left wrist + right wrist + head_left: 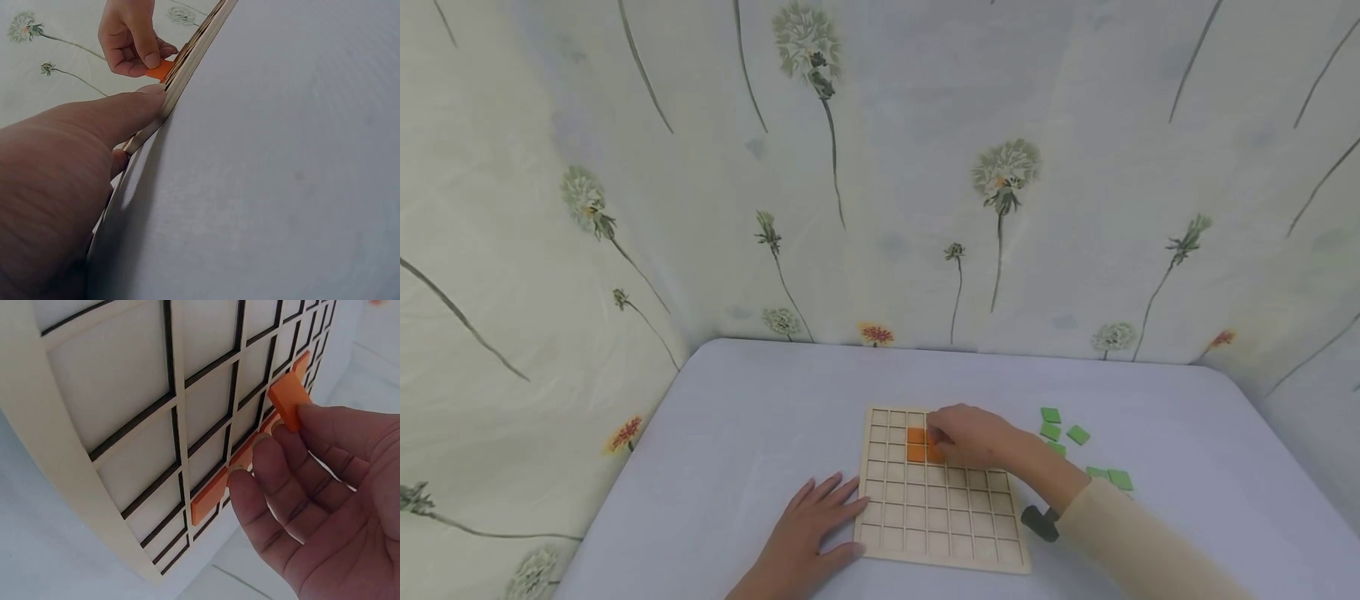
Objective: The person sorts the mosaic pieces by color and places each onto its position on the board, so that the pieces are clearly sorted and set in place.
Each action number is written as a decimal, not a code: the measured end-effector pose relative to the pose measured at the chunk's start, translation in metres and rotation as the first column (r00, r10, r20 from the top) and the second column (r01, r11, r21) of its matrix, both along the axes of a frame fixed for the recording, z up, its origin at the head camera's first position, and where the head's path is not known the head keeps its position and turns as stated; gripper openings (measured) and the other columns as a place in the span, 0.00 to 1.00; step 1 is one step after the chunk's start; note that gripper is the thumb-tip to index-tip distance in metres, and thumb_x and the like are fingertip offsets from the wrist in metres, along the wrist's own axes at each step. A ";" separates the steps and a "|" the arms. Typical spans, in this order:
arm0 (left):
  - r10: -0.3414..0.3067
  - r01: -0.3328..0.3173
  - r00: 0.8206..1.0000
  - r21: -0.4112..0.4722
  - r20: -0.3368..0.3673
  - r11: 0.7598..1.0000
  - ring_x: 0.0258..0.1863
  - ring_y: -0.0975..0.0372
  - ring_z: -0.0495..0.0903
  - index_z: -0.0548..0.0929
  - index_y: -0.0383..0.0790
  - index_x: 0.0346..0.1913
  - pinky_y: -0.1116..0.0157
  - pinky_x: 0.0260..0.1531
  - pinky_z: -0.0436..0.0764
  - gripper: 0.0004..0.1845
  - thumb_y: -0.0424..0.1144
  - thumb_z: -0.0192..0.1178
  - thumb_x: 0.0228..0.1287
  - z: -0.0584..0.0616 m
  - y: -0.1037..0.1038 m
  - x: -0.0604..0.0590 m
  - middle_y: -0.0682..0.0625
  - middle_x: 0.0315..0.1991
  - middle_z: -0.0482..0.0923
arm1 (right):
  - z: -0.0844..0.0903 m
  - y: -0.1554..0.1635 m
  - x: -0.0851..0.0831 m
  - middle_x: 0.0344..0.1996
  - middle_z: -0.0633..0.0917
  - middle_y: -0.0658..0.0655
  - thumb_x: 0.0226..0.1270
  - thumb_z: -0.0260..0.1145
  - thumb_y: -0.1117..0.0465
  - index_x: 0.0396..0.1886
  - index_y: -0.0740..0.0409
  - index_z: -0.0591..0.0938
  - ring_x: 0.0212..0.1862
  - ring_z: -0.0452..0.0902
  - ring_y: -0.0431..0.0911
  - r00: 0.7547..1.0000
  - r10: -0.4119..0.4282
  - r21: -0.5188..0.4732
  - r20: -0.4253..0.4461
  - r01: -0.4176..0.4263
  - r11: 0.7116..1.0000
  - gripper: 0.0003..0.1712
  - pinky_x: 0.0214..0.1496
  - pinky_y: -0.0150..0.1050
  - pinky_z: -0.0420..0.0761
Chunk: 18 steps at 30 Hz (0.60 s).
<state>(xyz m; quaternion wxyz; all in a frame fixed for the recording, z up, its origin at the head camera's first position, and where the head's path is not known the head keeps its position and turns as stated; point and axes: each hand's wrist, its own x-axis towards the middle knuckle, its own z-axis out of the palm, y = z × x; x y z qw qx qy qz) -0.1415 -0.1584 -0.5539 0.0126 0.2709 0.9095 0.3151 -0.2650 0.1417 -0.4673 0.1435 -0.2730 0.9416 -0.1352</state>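
A light wooden grid board (943,563) lies on the white table. My left hand (811,533) rests at its left edge with fingers spread and fairly straight; in the left wrist view the thumb (125,112) lies along the board's edge. Above the upper middle of the grid is my right hand (973,435). It pinches an orange square tile (289,401) between thumb and fingers, the tile tilted over the cells. More orange tiles (916,452) sit in neighbouring cells, partly hidden by this hand. Another orange tile (209,497) shows in the right wrist view, close to the fingertips.
Several green square tiles (1050,415) lie loose to the right of the board, with more green tiles (1120,480) nearer the right sleeve (1138,533). A dark object (1040,523) shows beside the right forearm. Behind the table hangs a dandelion-patterned cloth (895,183).
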 end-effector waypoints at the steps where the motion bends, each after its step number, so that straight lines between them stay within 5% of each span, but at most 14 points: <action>1: 0.002 -0.002 1.000 0.000 0.005 1.000 0.81 0.55 0.56 0.76 0.55 0.74 0.41 0.79 0.49 0.31 0.59 0.61 0.73 0.000 0.000 0.000 0.57 0.78 0.65 | 0.001 0.000 0.001 0.28 0.78 0.43 0.74 0.68 0.64 0.34 0.48 0.80 0.33 0.73 0.42 1.000 0.013 -0.006 -0.004 -0.013 1.000 0.08 0.37 0.41 0.77; 7: 0.011 -0.010 0.999 -0.012 0.041 1.000 0.82 0.57 0.54 0.75 0.57 0.76 0.43 0.79 0.48 0.32 0.62 0.60 0.73 -0.002 0.000 0.000 0.59 0.79 0.63 | 0.007 0.003 0.003 0.29 0.79 0.42 0.73 0.66 0.68 0.33 0.50 0.81 0.33 0.72 0.42 0.995 0.091 -0.055 -0.031 -0.092 0.994 0.09 0.37 0.41 0.78; 18: 0.008 -0.008 0.999 -0.007 0.031 1.000 0.81 0.56 0.55 0.75 0.57 0.75 0.43 0.79 0.48 0.31 0.62 0.59 0.73 0.000 0.000 0.001 0.58 0.79 0.64 | 0.005 0.005 0.003 0.32 0.82 0.42 0.74 0.67 0.65 0.36 0.49 0.86 0.36 0.76 0.40 0.994 0.072 -0.021 -0.084 -0.074 0.997 0.06 0.42 0.42 0.83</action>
